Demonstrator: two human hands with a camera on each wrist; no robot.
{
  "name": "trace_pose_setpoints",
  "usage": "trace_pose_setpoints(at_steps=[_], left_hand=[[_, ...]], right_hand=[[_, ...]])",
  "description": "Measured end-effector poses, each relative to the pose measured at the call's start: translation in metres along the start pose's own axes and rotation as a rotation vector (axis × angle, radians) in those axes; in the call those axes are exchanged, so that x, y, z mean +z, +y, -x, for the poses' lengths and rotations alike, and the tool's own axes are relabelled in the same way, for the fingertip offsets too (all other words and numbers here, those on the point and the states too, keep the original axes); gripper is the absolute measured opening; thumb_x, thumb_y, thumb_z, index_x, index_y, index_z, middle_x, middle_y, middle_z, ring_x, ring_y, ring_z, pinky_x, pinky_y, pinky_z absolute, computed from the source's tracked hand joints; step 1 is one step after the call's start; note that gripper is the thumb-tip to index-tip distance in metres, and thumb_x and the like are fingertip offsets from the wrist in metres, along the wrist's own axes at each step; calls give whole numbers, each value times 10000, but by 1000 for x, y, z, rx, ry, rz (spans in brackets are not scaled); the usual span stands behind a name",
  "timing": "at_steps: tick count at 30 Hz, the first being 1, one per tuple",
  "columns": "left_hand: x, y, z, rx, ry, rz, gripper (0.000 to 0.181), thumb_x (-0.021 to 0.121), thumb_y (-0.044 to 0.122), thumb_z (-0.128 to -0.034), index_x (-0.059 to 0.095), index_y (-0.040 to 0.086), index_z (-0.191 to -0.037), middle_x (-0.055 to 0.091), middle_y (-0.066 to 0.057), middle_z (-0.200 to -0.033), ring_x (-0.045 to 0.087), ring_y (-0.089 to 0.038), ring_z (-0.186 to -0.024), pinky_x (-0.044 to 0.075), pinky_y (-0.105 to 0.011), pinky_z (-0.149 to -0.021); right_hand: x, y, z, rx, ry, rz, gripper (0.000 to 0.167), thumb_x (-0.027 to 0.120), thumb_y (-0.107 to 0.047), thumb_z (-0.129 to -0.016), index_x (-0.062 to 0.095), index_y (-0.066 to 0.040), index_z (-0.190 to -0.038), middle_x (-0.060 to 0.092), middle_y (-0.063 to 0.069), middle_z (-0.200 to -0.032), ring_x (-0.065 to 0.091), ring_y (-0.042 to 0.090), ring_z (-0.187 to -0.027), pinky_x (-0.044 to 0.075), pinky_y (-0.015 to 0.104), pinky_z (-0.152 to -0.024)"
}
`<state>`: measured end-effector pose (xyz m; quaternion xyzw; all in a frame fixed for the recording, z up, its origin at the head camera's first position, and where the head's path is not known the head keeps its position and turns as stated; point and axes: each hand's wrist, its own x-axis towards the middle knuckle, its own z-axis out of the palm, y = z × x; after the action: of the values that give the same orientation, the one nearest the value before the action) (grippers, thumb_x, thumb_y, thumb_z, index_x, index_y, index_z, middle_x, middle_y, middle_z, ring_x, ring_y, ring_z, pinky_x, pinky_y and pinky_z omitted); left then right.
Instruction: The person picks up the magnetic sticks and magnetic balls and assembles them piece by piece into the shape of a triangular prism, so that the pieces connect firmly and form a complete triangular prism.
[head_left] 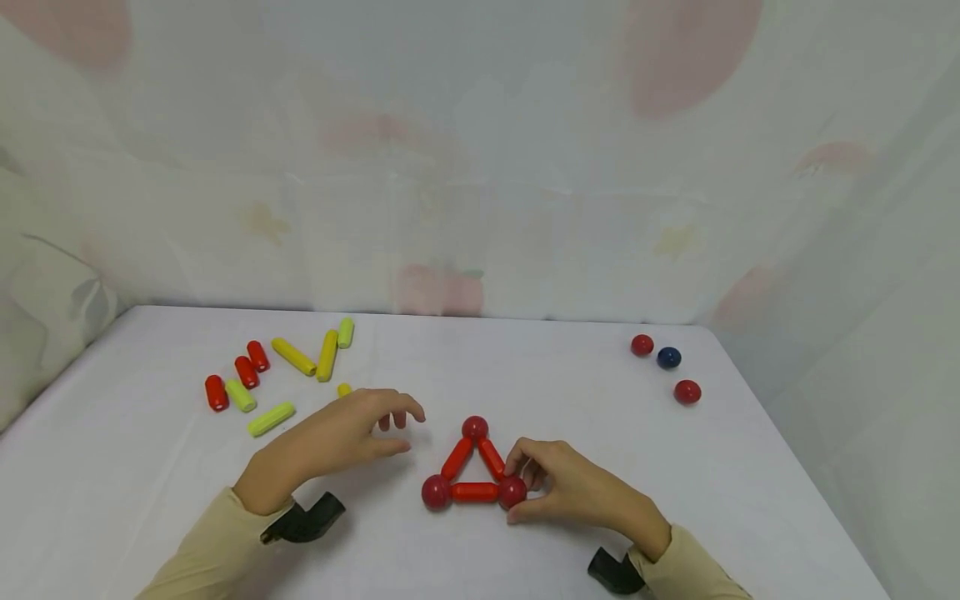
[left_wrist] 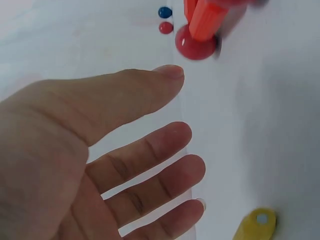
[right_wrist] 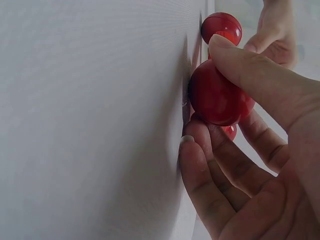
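"Where's your hold right now?"

"On the red triangle point(head_left: 457, 459), front and centre on the surface point(head_left: 585, 375)! My right grip point(head_left: 577, 492) pinches its right corner ball point(head_left: 513, 492) between thumb and fingers. My left grip point(head_left: 345, 435) is spread, thumb apart from the fingers, in the air just beside the triangle."

"What's around it?"

"That left grip stands between the triangle and the loose rods: short red rods point(head_left: 247, 372), yellow-green rods point(head_left: 272, 419) and long yellow rods point(head_left: 327, 356), all over to the left. Far right, well apart, sit two loose red balls point(head_left: 687, 392) and a dark blue ball point(head_left: 669, 358)."

"And which way does it point?"

"Away from me! The apex ball point(head_left: 475, 428) is on the far side; the base rod point(head_left: 475, 492) runs left to right to the left corner ball point(head_left: 436, 492), and the side rods point(head_left: 491, 459) slant in toward the apex."

"Anything hard to see?"

"Another yellow rod point(head_left: 344, 389) shows only its end behind my left grip. The left wrist view crops the triangle at the top; in the right wrist view, the pinched ball and my thumb block most of the rods."
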<state>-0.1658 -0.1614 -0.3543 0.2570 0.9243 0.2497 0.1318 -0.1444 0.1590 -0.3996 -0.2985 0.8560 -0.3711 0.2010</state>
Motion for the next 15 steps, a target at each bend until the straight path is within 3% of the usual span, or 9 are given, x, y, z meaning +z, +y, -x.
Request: trace_pose_setpoints(at_steps=[15], left_hand=[[-34,-29,19,30,119,59,330,775,211,-857,659,169,-1163,645,1,-952,568,-152,-884,499,-232,-716]], right_hand=[[0,-1,0,5,-3,-2,382,861,-276,-768,592,-223,-1034,620,-119,-900,581,55,-826,516,201,-758]])
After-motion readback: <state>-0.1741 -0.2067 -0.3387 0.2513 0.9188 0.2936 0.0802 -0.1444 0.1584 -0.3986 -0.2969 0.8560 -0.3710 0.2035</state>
